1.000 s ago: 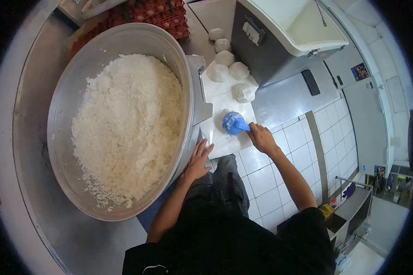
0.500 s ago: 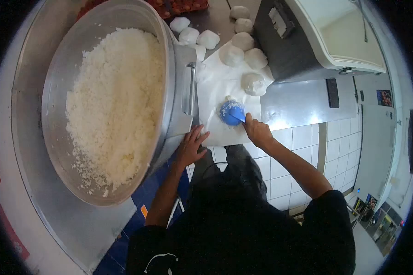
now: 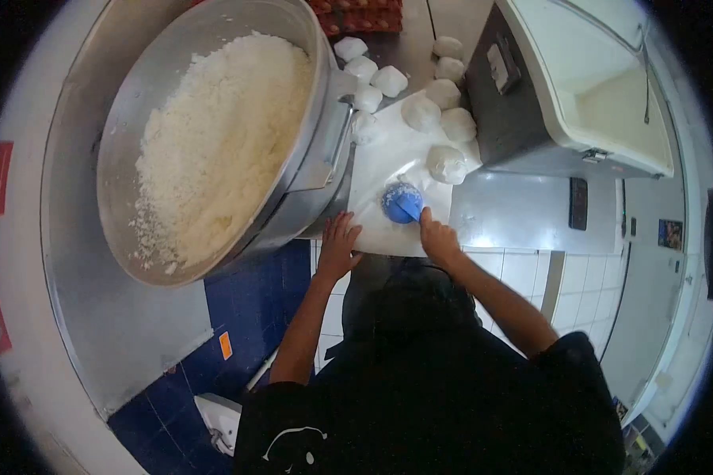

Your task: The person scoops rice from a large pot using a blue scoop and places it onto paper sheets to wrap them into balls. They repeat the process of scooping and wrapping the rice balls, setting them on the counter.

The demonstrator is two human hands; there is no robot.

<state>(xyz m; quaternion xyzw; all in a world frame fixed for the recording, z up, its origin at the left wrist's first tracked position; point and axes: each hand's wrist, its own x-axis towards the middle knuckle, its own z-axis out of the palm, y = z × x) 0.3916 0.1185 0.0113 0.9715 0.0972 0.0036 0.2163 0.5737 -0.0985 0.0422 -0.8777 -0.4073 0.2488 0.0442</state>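
My right hand (image 3: 440, 239) is closed around the handle of a blue scoop (image 3: 402, 203). White rice grains cling to the scoop's rounded bowl, which rests against a sheet of white paper (image 3: 384, 162). At the lower left edge of that sheet lies my left hand (image 3: 341, 247), empty, its fingers spread. To its left stands a big metal pot (image 3: 305, 207), tilted in this view, heaped with cooked white rice (image 3: 222, 150). Several white wrapped bundles (image 3: 448, 165) sit on and around the far end of the paper.
A grey box with an open cream interior (image 3: 519, 103) stands at the back right. Near the right end of the metal table (image 3: 507, 210) lies a dark phone-like slab (image 3: 578, 204). Red egg trays (image 3: 360, 17) are stacked at the back.
The camera view has shifted, so the pot and bundles appear farther right. My right hand still grips the scoop, whose bowl stays on the paper; the small clump beyond it no longer shows.
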